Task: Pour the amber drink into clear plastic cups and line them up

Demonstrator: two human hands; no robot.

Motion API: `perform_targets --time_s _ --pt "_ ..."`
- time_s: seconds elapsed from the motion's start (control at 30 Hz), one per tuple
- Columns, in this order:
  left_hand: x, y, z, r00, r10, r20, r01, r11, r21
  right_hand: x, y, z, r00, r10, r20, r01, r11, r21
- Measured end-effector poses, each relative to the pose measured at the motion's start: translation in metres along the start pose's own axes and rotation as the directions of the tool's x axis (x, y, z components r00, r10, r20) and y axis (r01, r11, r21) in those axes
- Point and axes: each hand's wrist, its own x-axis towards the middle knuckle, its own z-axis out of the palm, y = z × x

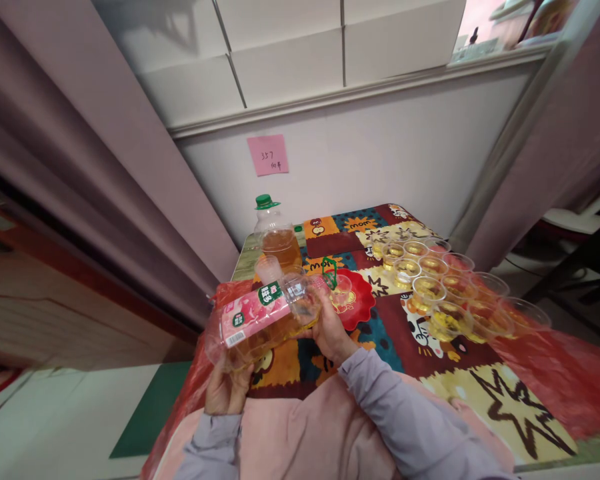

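A large clear bottle with a pink label lies tilted across both hands, its neck toward the right and amber liquid along its lower side. My left hand supports the base from below. My right hand grips it near the neck. Just past the neck is a red scalloped plate, and what looks like a clear cup there is partly hidden. A green loop shows beside the neck; I cannot tell if it is attached. Behind stands a second bottle of amber liquid with a green cap.
Rows of clear plastic cups with yellow liquid stand to the right on the patterned cloth. Red plastic sheeting covers both table sides. A clear cup is by the rear bottle. A wall with a pink note closes the back.
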Motion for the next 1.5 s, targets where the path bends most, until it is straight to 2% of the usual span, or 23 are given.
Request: perform_targets --time_s 0.2,0.3,0.43,0.63,0.77,1.07,1.33,1.5 --pt "-0.003 0.003 0.014 1.0 -0.007 -0.015 0.008 0.999 0.046 0.0 -0.001 0.0 1.0 0.011 0.008 -0.011 1.0 0.002" --pt "-0.003 0.004 0.013 1.0 0.002 -0.009 -0.002 0.997 0.082 -0.001 -0.002 0.0 1.0 0.02 0.017 -0.02 1.0 -0.015" --pt "-0.001 0.002 0.013 0.999 0.018 0.033 -0.019 0.999 0.042 -0.002 -0.003 0.001 1.0 0.01 0.019 -0.01 1.0 -0.018" --pt "-0.006 0.002 0.028 0.996 0.038 -0.076 -0.034 0.998 0.056 -0.001 -0.003 0.002 1.0 0.018 -0.005 -0.018 1.0 0.0" --pt "-0.009 0.004 0.034 0.995 0.026 -0.092 -0.024 0.999 0.021 -0.001 -0.004 0.002 1.0 0.022 0.0 -0.022 1.0 0.008" --pt "-0.01 0.0 0.033 0.984 0.064 -0.166 -0.06 0.998 0.026 -0.003 -0.006 0.002 1.0 0.028 0.015 -0.028 1.0 -0.004" --pt "-0.004 -0.005 0.02 0.974 0.088 -0.207 -0.09 0.996 0.002 -0.004 -0.007 0.003 1.0 0.023 0.01 -0.023 1.0 -0.009" --pt "-0.004 -0.006 0.019 0.971 0.113 -0.211 -0.11 0.994 0.025 -0.006 -0.008 0.005 1.0 0.023 -0.017 -0.023 1.0 -0.001"
